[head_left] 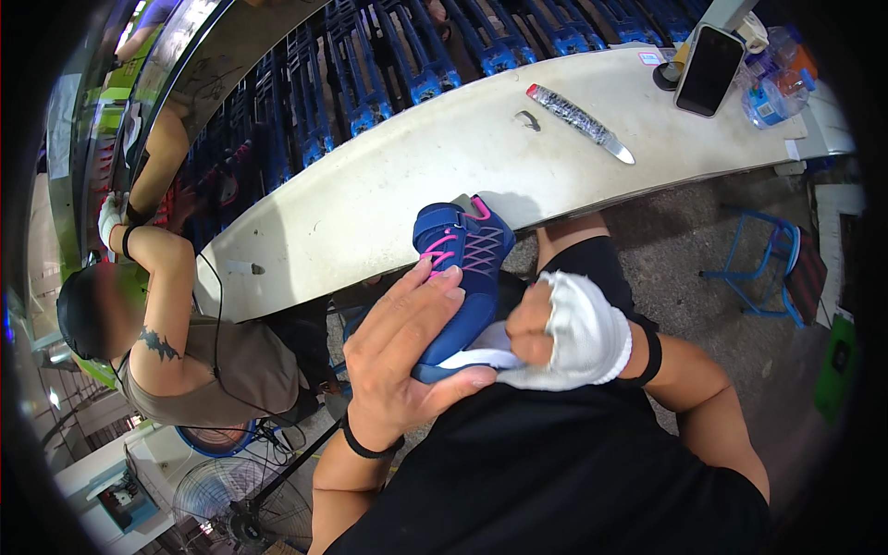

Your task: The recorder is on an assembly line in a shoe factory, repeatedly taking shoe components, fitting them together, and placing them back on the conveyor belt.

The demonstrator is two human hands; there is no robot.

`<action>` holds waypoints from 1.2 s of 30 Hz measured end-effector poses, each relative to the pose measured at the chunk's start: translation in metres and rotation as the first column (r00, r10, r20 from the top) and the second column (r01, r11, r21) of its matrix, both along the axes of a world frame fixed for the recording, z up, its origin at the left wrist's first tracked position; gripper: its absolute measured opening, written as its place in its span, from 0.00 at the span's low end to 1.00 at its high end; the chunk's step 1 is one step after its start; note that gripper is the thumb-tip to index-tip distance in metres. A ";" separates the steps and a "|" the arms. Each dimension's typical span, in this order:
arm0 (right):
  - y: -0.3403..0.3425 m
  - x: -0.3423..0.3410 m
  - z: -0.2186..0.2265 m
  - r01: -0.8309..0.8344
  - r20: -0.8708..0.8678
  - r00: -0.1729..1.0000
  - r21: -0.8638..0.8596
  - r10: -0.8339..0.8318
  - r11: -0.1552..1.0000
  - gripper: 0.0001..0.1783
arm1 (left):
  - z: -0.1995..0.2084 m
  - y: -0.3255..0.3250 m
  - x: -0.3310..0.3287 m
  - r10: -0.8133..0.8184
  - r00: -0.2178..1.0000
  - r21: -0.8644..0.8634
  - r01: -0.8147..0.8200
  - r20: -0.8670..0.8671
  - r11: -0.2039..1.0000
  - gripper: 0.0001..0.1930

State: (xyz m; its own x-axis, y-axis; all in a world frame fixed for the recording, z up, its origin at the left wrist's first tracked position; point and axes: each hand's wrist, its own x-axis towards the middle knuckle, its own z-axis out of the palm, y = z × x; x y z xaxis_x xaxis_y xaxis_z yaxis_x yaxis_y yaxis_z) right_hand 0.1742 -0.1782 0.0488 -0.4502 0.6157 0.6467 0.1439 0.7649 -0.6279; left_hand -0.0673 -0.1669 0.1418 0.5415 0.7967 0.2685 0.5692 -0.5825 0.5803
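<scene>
A dark blue shoe with pink laces lies tilted in front of me, its heel end by the table's near edge. My left hand is bare and grips the shoe, fingers over the upper and thumb at the lower end. A white layer with a blue rim shows there below the upper; I cannot tell whether it is attached. Right beside it, my right hand, in a white fingerless glove, is closed in a fist against the white layer. What its fingers hold is hidden and slightly blurred.
On the curved white table lie a wrapped-handle knife, a dark scrap, a phone and plastic bottles. Blue racks line the far side. A co-worker sits left, near a fan; a blue stool stands right.
</scene>
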 end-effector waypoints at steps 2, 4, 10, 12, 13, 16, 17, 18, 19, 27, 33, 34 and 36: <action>0.009 -0.003 -0.003 0.033 -0.092 0.995 -0.090 -0.041 0.995 0.19 | -0.002 0.002 -0.005 -0.012 1.000 -0.017 0.012 0.028 1.000 0.37; 0.014 -0.008 -0.002 0.085 -0.142 0.984 -0.143 -0.106 0.986 0.20 | 0.000 -0.001 -0.005 -0.008 1.000 -0.033 0.008 -0.001 0.999 0.36; 0.013 -0.004 0.006 0.035 -0.040 0.997 -0.546 -0.068 0.837 0.24 | 0.000 -0.004 -0.009 -0.006 0.999 -0.035 0.004 -0.049 0.999 0.29; 0.022 -0.004 0.005 0.019 -0.018 0.999 -0.578 -0.037 0.816 0.26 | -0.002 -0.002 -0.010 -0.012 1.000 -0.050 0.011 -0.020 0.999 0.26; 0.025 -0.005 0.006 0.044 0.063 0.998 -0.569 -0.010 0.821 0.27 | -0.003 0.000 -0.012 -0.004 1.000 -0.048 0.003 -0.021 0.999 0.26; 0.030 -0.014 -0.003 0.083 0.207 0.978 -0.510 0.029 0.856 0.30 | -0.006 0.002 -0.021 0.007 0.999 -0.093 -0.004 0.033 0.996 0.24; 0.030 -0.019 -0.005 0.097 0.208 0.978 -0.443 -0.003 0.891 0.31 | -0.009 0.003 -0.025 0.016 0.998 -0.109 -0.009 0.063 0.994 0.24; 0.031 -0.023 -0.006 0.111 0.206 0.978 -0.374 -0.034 0.921 0.31 | -0.011 0.003 -0.031 0.026 0.995 -0.124 -0.015 0.091 0.992 0.24; 0.030 -0.024 -0.007 0.164 0.271 0.960 -0.341 -0.070 0.926 0.28 | -0.013 0.003 -0.037 0.058 0.994 -0.137 -0.045 0.088 0.989 0.25; 0.033 -0.011 -0.043 0.240 0.307 0.943 -0.347 -0.132 0.907 0.23 | -0.037 -0.025 -0.079 0.422 0.906 -0.651 -0.294 0.044 0.700 0.47; 0.029 -0.030 -0.048 0.279 0.451 0.888 -0.365 -0.093 0.888 0.23 | -0.046 -0.029 -0.073 0.373 0.899 -0.600 -0.433 -0.230 0.673 0.54; 0.029 -0.031 -0.049 0.252 0.477 0.876 -0.320 -0.074 0.913 0.23 | -0.052 -0.029 -0.072 0.379 0.896 -0.603 -0.437 -0.231 0.667 0.54; 0.028 -0.030 -0.048 0.222 0.506 0.860 -0.274 -0.056 0.936 0.23 | -0.069 -0.031 -0.072 0.383 0.860 -0.548 -0.510 -0.337 0.663 0.55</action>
State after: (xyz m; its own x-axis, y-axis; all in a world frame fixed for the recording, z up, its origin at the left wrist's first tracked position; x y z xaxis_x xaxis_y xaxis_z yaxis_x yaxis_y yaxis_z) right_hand 0.1439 -0.1499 0.0006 -0.5475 0.8263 0.1320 0.5815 0.4891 -0.6501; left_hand -0.1392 -0.1979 0.0731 0.0631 0.9081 -0.4139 0.7944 0.2054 0.5716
